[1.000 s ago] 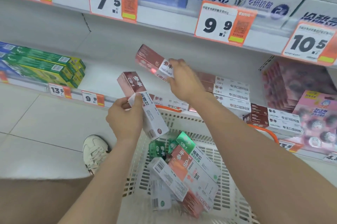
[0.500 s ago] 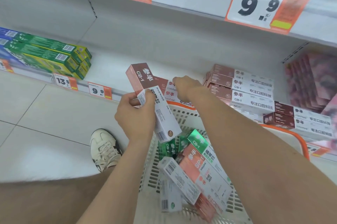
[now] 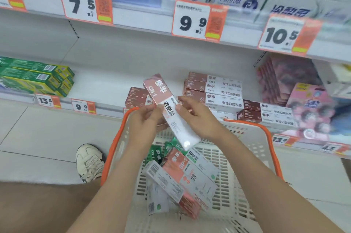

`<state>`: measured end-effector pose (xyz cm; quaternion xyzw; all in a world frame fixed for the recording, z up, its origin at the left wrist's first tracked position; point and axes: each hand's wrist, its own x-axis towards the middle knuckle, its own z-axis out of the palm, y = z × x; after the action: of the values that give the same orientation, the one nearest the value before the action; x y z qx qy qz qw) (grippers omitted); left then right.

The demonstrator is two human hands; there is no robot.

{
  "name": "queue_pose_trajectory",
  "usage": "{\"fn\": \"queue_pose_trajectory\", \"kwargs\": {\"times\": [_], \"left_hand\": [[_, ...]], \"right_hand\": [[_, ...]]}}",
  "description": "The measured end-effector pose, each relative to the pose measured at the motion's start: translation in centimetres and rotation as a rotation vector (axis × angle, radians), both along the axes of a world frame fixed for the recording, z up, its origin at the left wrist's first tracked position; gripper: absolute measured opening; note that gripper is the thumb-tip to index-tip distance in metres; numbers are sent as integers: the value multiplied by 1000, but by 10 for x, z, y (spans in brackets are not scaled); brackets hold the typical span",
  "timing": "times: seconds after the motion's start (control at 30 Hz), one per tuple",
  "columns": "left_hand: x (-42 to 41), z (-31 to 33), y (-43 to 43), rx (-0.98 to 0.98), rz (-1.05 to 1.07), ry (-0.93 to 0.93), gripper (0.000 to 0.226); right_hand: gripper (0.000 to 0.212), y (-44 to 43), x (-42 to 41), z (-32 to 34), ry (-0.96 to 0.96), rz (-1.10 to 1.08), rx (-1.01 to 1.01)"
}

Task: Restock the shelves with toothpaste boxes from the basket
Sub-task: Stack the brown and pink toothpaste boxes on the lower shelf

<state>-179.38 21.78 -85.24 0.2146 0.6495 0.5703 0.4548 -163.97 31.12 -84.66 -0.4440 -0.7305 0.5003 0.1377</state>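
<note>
The left hand (image 3: pixel 146 124) and the right hand (image 3: pixel 199 118) each gripped one edge of a pink-and-white toothpaste box (image 3: pixel 160 90) — held tilted above the orange-rimmed white basket (image 3: pixel 247 156).

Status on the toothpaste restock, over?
Left hand and right hand both hold one CB-1 box over the basket. Not yet shelved. Nothing blocks the shelf stacks.

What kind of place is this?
Almost certainly a shop aisle, toiletries section: big price tags, toothpaste boxes stacked on a shelf, and a basket holding more boxes.
</note>
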Motion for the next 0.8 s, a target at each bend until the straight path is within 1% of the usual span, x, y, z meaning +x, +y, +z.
{"fn": "queue_pose_trajectory", "kwargs": {"times": [0.07, 0.1, 0.13, 0.17, 0.27, 0.3, 0.33, 0.37, 0.43, 0.5, 0.53, 0.63, 0.73, 0.8], "left_hand": [[16, 5, -3, 4, -72, -34, 25], [23, 4, -3, 7, -106, -22, 26], [30, 1, -2, 17, -147, 36, 27], [35, -4, 0, 31, -197, 151, 30], [45, -19, 7, 23, -372, 684, 44], [46, -24, 11, -10, -439, 834, 44], [46, -30, 16, -78, -510, 939, 43], [47, -34, 19, -152, -583, 1005, 46], [48, -42, 24, -238, -719, 1075, 64], [46, -48, 25, -215, -756, 1110, 77], [45, -50, 25, -189, -740, 1094, 79], [41, -52, 23, -134, -694, 1028, 78], [45, -54, 19, -96, -688, 1016, 74], [51, -54, 19, -110, -678, 1018, 69]], "right_hand": [[38, 2, 20, 1, -7, 40, -28], [32, 4, 29, 2, 9, 29, -29], [29, 6, 37, 4, 34, -5, -13], [31, 8, 45, 7, 44, -50, 32], [44, 22, 67, 15, -2, -191, 284], [48, 28, 74, 16, -68, -206, 395], [52, 34, 81, 17, -158, -189, 485], [55, 39, 88, 18, -263, -147, 539], [57, 47, 96, 17, -470, -28, 566], [57, 51, 96, 10, -650, 76, 558], [58, 52, 95, 6, -713, 115, 573], [60, 58, 90, -8, -822, 139, 607], [61, 61, 87, -19, -910, 135, 656], [61, 61, 85, -27, -935, 141, 674]]}}
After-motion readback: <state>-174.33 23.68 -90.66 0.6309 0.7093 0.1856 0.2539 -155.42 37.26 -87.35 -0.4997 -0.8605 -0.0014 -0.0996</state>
